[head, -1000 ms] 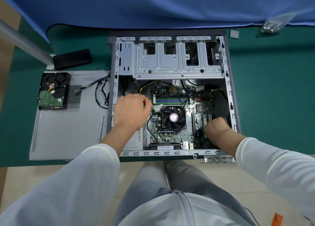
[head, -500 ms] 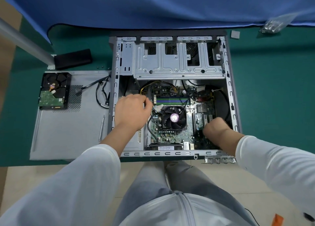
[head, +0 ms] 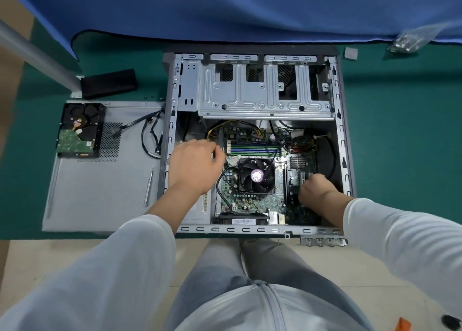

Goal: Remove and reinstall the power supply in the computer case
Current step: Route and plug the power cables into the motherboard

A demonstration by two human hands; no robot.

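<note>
Both hands sit inside our open steel computer case (head: 336, 140); left hand (head: 193, 167) curled over the boxy grey power supply (head: 197, 212) at the case's left, grip we cannot tell; right hand (head: 316, 189) fisted on the green motherboard (head: 252, 198), contents hidden. Ribbed black fan (head: 256, 175) lies between them.

Open computer case (head: 252, 88) flat on side
</note>
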